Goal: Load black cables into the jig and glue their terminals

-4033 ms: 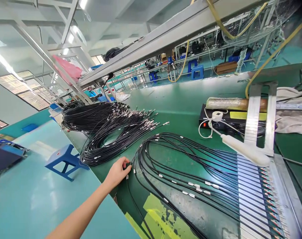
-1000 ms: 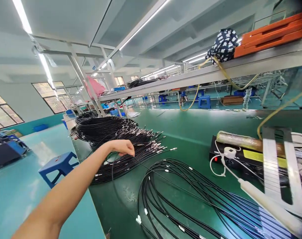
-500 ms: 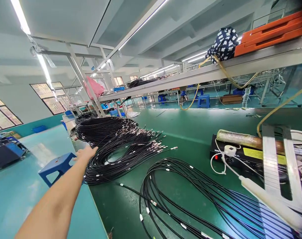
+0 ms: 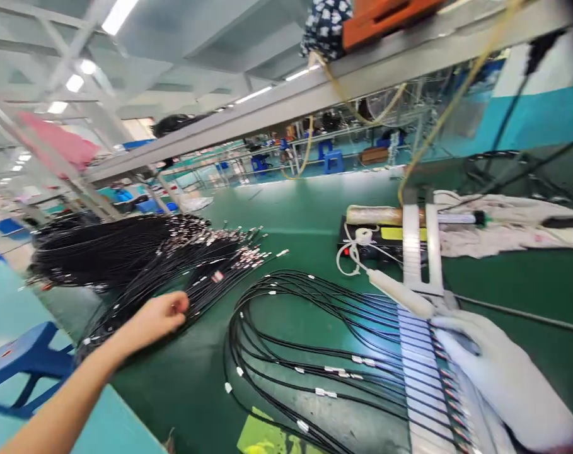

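Observation:
Over the near edge of a large heap of black cables (image 4: 101,249) is my bare left hand (image 4: 161,315), its fingers curled. Whether a cable is pinched in them is hidden by the hand and blur. My right hand (image 4: 494,372), in a white glove, closes on the front end of a white-handled soldering iron (image 4: 399,293). The iron's tip is covered by the hand. Beneath lies a slotted metal fixture (image 4: 421,384), with a row of black cables across it and their stripped ends by the glove. Those cables loop leftward over the green bench (image 4: 191,384).
A black box (image 4: 376,252) with a red light stands behind the fixture, a wrapped roll on it. A cloth (image 4: 503,227) lies to its right. Blue stools (image 4: 24,362) stand left of the bench. A raised shelf (image 4: 248,104) crosses overhead. A yellow-green sheet (image 4: 267,435) lies in front.
The view has swung to the right. My left hand has come back from beyond the cable heap to its near side, and its fingers have curled. My gloved right hand has come into view.

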Demonstrator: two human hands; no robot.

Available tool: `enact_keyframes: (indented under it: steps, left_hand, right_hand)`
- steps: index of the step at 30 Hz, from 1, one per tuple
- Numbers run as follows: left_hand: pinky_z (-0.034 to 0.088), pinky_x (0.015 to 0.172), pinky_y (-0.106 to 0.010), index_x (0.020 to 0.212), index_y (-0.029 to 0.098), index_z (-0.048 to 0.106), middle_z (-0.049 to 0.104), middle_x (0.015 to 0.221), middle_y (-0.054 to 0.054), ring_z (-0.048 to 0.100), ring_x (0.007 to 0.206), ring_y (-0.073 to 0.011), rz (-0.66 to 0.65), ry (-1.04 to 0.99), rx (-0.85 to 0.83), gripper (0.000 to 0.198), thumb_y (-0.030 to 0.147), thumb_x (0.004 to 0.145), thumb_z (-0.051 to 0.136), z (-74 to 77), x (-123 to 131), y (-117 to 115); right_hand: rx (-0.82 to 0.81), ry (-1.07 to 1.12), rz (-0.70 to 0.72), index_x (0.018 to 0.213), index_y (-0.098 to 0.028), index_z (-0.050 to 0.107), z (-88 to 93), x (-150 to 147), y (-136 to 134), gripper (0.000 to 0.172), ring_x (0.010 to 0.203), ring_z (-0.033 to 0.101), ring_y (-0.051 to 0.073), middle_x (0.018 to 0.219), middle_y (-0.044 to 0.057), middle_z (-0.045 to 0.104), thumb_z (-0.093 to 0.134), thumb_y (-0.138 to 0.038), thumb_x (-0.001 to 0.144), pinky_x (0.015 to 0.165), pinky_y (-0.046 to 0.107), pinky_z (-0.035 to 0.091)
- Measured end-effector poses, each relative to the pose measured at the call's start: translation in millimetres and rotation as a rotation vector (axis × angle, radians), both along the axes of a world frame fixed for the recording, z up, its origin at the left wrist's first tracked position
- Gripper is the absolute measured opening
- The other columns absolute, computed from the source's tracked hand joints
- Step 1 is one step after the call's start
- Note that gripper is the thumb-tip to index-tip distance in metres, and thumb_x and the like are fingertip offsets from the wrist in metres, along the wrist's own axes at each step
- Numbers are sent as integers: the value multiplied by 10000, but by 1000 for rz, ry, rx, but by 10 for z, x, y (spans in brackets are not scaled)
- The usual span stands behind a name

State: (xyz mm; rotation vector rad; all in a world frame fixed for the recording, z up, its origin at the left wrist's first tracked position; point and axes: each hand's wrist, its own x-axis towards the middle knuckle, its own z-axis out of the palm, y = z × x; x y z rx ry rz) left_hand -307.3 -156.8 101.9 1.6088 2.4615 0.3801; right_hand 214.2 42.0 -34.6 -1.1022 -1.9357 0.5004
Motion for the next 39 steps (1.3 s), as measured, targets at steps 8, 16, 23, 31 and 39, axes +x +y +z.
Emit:
enact_keyframes:
  steps: [8, 16, 23, 31, 39]
  left_hand:
    - [480, 732, -299, 928, 244, 630, 646, 877, -30, 603, 795, -208, -392, -20, 251, 163, 363, 827, 582, -382, 1528, 660]
    - [501, 707, -325, 932, 223, 548, 599, 905, -57, 555, 812, -206, -973, -265, -119, 139, 120, 916, 457, -895, 3005, 168]
    - [505, 741, -229, 1084, 242, 563, 584, 959, -50, 584, 864, -152, -914, -488, 98, 215, 105, 956, 457, -763, 2872, 415]
    - [474, 662, -225, 1354, 277, 486, 608, 931, -49, 580, 778, -155, -1207, -249, -42, 508, 49, 930, 323, -803, 2795, 767]
    - [471, 693, -223, 1357, 254, 475, 617, 1010, -56, 593, 833, -160, -1303, -180, -69, 505, 56, 922, 312, -794, 2783, 893]
  right_hand:
    - [-156, -55, -54, 981, -240, 695, 237, 108, -233, 266, 1028, 635, 235, 1150, 73, 645, 519, -397, 858, 860, 393, 559]
    - [-221, -73, -54, 960, -264, 699, 299, 456, -951, 162, 1061, 638, 223, 1146, 55, 661, 560, -306, 888, 866, 362, 565]
    - [-275, 0, -123, 947, -277, 690, 166, 526, -991, 133, 1038, 641, 201, 1113, 31, 667, 581, -279, 869, 873, 344, 560]
    - [-288, -33, -92, 944, -262, 698, 192, 509, -961, 150, 1028, 650, 210, 1092, 46, 679, 567, -254, 871, 922, 377, 547]
    - [-301, -76, -79, 966, -259, 703, 199, 516, -946, 159, 1027, 652, 207, 1099, 42, 674, 565, -238, 890, 916, 375, 549]
